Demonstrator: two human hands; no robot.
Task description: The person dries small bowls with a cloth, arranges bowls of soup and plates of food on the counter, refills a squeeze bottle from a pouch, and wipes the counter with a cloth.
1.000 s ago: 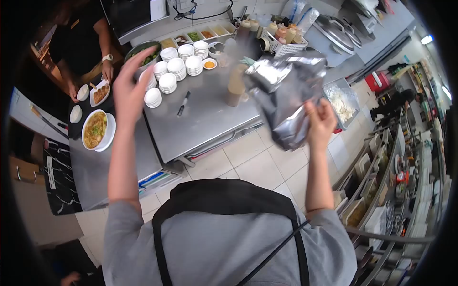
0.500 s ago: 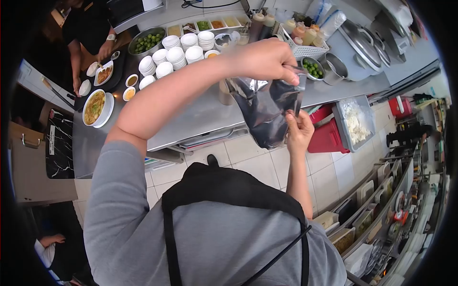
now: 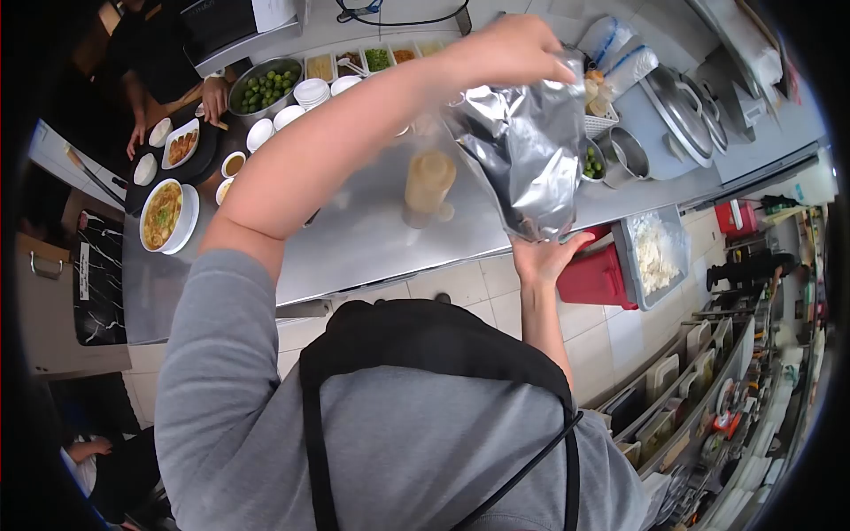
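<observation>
A silver foil pouch (image 3: 531, 150) hangs upright in front of me over the counter's front edge. High up, my left hand (image 3: 522, 51) is closed on its top edge. From below, my right hand (image 3: 544, 263) holds the pouch's bottom, thumb stretched out to the side and its other fingers mostly hidden behind the foil. Left of the pouch, a squeeze bottle (image 3: 429, 181) with pale brownish contents stands on the steel counter (image 3: 354, 234). What the pouch contains is not visible.
White cups (image 3: 312, 92), a bowl of green limes (image 3: 266, 86) and a noodle bowl (image 3: 166, 215) are on the left. A steel pot (image 3: 624, 152) stands right. Below are a red bin (image 3: 595, 276) and a grey tub (image 3: 657, 257). A co-worker's hand (image 3: 214, 97) is at back left.
The pouch has been raised and turned, showing a brighter face. My left hand has gone up; my right hand has shifted from its side edge to its bottom. The squeeze bottle is now uncovered.
</observation>
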